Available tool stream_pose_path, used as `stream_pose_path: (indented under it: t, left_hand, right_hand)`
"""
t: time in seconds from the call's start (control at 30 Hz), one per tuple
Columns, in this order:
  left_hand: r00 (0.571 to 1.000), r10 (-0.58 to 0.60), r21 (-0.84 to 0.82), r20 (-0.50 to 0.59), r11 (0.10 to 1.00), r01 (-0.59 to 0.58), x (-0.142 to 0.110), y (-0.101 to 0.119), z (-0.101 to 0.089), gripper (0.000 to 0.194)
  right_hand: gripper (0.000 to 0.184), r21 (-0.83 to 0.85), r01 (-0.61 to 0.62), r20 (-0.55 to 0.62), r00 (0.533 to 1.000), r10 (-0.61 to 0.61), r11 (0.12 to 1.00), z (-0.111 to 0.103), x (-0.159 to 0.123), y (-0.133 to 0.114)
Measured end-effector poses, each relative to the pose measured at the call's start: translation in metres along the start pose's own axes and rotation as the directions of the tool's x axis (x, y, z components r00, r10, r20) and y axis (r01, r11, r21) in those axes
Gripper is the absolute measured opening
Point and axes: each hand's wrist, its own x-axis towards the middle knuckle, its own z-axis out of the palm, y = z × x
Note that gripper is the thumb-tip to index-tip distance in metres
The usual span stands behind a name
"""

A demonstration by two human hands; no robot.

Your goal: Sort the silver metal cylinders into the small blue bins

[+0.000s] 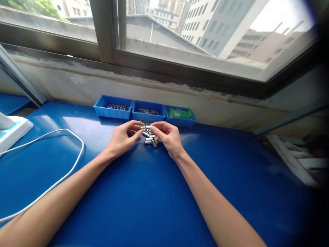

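Note:
Above a small heap of metal parts, my left hand (126, 137) and my right hand (168, 138) face each other. Between their fingertips is a short silvery metal piece (146, 127), pinched at its left end by my left thumb and fingers and at its right end by my right. Its exact kind is too small to make out. The heap of short metal cylinders (148, 140) lies on the blue table (144, 192) just below and behind the fingers, partly hidden by them.
Three blue bins stand against the wall: the left bin (113, 112) holds small metal parts, the middle bin (147, 117) longer metal pieces, the right bin (180, 121) green plastic material. A white cable (82, 147) loops at left near a white power strip (20, 128). A window frame (180, 72) rises behind.

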Motion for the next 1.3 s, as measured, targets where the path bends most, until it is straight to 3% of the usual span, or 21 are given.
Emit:
stream_pose_path:
  t: [0.43, 0.57, 0.67, 0.87, 1.03, 1.2, 1.3]
  left_hand:
    - [1.000, 0.001, 0.081, -0.028, 0.997, 0.001, 0.001, -0.001, -0.001, 0.023]
    - [0.997, 0.011, 0.175, -0.079, 0.985, 0.003, 0.001, -0.002, -0.003, 0.021]
    - [0.997, 0.075, 0.240, -0.037, 0.969, -0.064, 0.001, -0.003, -0.004, 0.021]
    - [0.979, 0.173, 0.319, 0.107, 0.927, -0.198, -0.001, -0.005, -0.002, 0.019]
    - [0.979, 0.169, 0.331, 0.110, 0.923, -0.196, -0.001, -0.004, -0.002, 0.019]
    - [0.966, 0.182, 0.354, 0.184, 0.904, -0.238, -0.002, -0.003, -0.002, 0.019]
    - [0.954, 0.189, 0.363, 0.233, 0.893, -0.266, -0.002, -0.004, -0.002, 0.023]
  right_hand:
    - [0.031, -0.011, 0.001, -0.038, 0.999, -0.002, 1.000, 0.002, 0.000, -0.001]
    - [0.030, -0.021, 0.024, -0.150, 0.988, -0.027, 0.999, -0.001, 0.004, -0.005]
    - [0.030, -0.051, 0.047, -0.263, 0.963, -0.059, 0.998, -0.007, 0.014, -0.010]
    - [0.031, -0.264, 0.027, -0.358, 0.925, -0.124, 0.964, -0.021, 0.047, -0.008]
    - [0.023, -0.507, -0.044, -0.411, 0.890, -0.197, 0.861, -0.025, 0.063, -0.002]
    - [0.020, -0.707, -0.035, -0.350, 0.886, -0.306, 0.707, -0.021, 0.064, -0.012]
    - [0.023, -0.700, 0.042, -0.310, 0.881, -0.356, 0.713, -0.017, 0.053, -0.019]
